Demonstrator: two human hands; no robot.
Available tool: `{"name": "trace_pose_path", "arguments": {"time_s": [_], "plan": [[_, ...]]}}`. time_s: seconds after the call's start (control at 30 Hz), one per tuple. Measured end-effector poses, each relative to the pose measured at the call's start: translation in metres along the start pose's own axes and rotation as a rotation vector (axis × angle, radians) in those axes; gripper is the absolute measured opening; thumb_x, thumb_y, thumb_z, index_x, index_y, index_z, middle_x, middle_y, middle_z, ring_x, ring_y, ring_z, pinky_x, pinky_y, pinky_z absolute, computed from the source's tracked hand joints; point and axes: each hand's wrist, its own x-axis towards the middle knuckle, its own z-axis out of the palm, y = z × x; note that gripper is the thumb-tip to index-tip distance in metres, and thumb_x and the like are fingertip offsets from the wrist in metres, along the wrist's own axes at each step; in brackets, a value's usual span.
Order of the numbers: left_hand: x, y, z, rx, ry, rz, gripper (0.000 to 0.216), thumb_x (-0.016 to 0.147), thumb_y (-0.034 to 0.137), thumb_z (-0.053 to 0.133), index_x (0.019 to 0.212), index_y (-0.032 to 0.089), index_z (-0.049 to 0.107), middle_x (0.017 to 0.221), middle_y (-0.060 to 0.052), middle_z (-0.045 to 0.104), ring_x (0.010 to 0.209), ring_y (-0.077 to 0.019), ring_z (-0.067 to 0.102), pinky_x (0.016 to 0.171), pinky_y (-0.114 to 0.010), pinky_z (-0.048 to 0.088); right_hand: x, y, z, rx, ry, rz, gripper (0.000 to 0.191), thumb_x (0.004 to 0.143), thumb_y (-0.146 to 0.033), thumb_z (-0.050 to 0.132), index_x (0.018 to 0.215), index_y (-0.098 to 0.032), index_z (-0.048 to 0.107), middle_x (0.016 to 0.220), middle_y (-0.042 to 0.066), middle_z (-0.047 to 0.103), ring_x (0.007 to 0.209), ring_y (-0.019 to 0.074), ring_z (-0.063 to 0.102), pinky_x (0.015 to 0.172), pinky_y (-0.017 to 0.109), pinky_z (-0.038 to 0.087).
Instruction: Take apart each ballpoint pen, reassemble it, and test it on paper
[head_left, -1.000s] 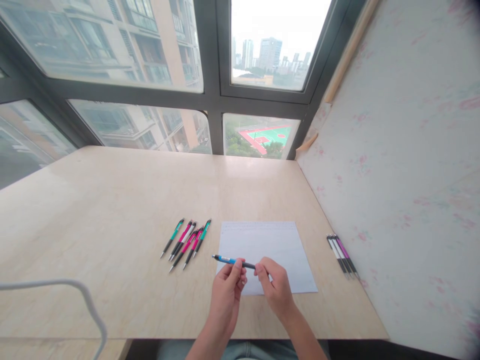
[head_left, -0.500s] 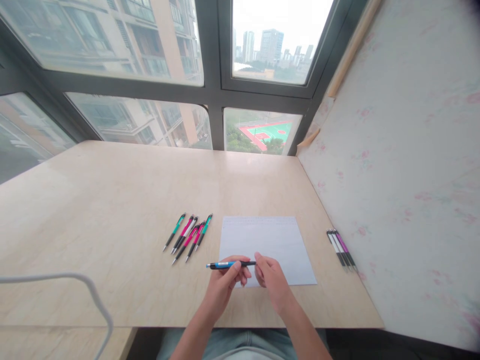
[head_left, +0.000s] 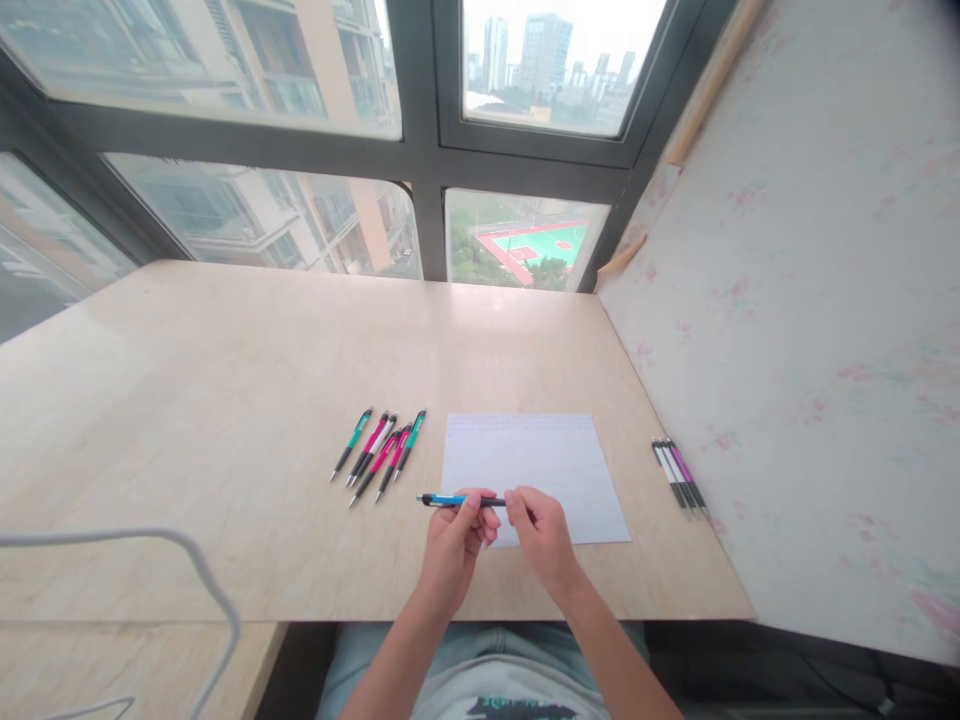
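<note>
A blue pen with a black grip (head_left: 448,499) lies level above the near part of a white sheet of paper (head_left: 536,465). My left hand (head_left: 455,540) is closed round its middle, thumb on top. At the pen's tip end, my right hand (head_left: 541,532) pinches with thumb and fingers, which cover the tip. Left of the paper lie several ballpoint pens in a loose group, among them a green pen (head_left: 352,442) and a pink pen (head_left: 375,468).
Against the patterned wall on the right, a row of white pens (head_left: 667,468) and a purple pen (head_left: 684,468) lies side by side. A grey cable (head_left: 202,570) loops over the front left of the marble-look table (head_left: 225,400). Windows (head_left: 525,240) stand behind it.
My right fingers have closed further over the pen's tip end, and the pen sits a little differently in my hands. The whole view has tilted slightly downward.
</note>
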Motion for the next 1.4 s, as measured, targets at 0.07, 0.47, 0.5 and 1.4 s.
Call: {"name": "trace_pose_path", "arguments": {"time_s": [0.07, 0.47, 0.5, 1.4], "plan": [[0.001, 0.0, 0.0, -0.041, 0.006, -0.022, 0.03, 0.082, 0.039, 0.07, 0.089, 0.01, 0.07, 0.063, -0.003, 0.061, 0.055, -0.0088, 0.051, 0.054, -0.021, 0.038, 0.003, -0.002, -0.006, -0.098, -0.017, -0.134, 0.041, 0.096, -0.038, 0.042, 0.059, -0.021, 0.043, 0.058, -0.003, 0.039, 0.056, 0.0122, 0.038, 0.056, 0.028, 0.03], [0.005, -0.003, -0.01, -0.101, -0.037, -0.015, 0.025, 0.083, 0.034, 0.069, 0.096, 0.012, 0.069, 0.069, -0.003, 0.062, 0.06, -0.0081, 0.051, 0.058, -0.02, 0.039, 0.007, 0.003, -0.007, 0.164, -0.043, 0.064, 0.024, 0.089, -0.04, 0.057, 0.088, -0.019, 0.067, 0.076, 0.004, 0.067, 0.069, 0.0166, 0.062, 0.056, 0.026, 0.048], [0.006, -0.004, -0.011, -0.101, -0.043, -0.019, 0.025, 0.084, 0.034, 0.069, 0.096, 0.012, 0.069, 0.07, -0.003, 0.063, 0.06, -0.0082, 0.052, 0.058, -0.02, 0.039, 0.007, 0.003, -0.006, 0.182, -0.038, 0.097, 0.026, 0.089, -0.041, 0.056, 0.086, -0.018, 0.068, 0.071, 0.003, 0.066, 0.065, 0.016, 0.061, 0.055, 0.026, 0.048], [0.011, 0.001, -0.016, -0.063, 0.072, -0.052, 0.031, 0.075, 0.036, 0.076, 0.092, 0.011, 0.069, 0.075, -0.007, 0.069, 0.064, -0.0108, 0.058, 0.063, -0.022, 0.046, 0.01, 0.009, -0.01, 0.247, 0.002, 0.149, 0.028, 0.078, -0.043, 0.069, 0.091, -0.018, 0.066, 0.081, 0.005, 0.066, 0.076, 0.0182, 0.062, 0.064, 0.028, 0.051]]}}
